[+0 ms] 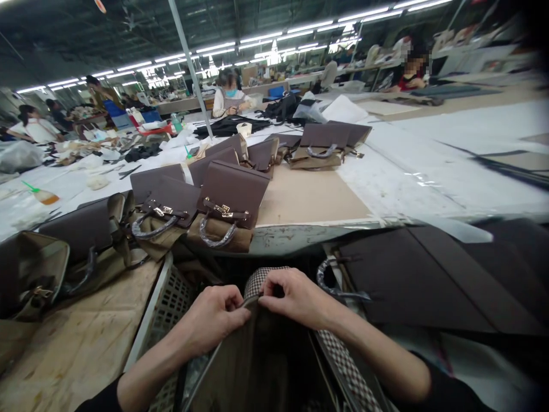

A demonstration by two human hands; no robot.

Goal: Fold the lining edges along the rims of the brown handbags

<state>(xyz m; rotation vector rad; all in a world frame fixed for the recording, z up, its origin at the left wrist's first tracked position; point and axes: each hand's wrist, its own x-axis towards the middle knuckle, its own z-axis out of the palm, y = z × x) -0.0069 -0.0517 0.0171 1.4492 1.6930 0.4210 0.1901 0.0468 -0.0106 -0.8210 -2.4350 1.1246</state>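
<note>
A dark brown handbag lies on my lap, its dark inside facing me. My left hand pinches the bag's top edge between thumb and fingers. Right beside it, my right hand pinches the same edge, thumb and forefinger curled into a ring. The two sets of fingertips are close together. Checkered cloth shows beside and beyond the bag. The lower part of the bag runs out of view.
Several brown handbags with plastic-wrapped handles stand on the white table. A plastic crate is at my left, near a worn board. Large brown panels lie at right. Other people work farther back.
</note>
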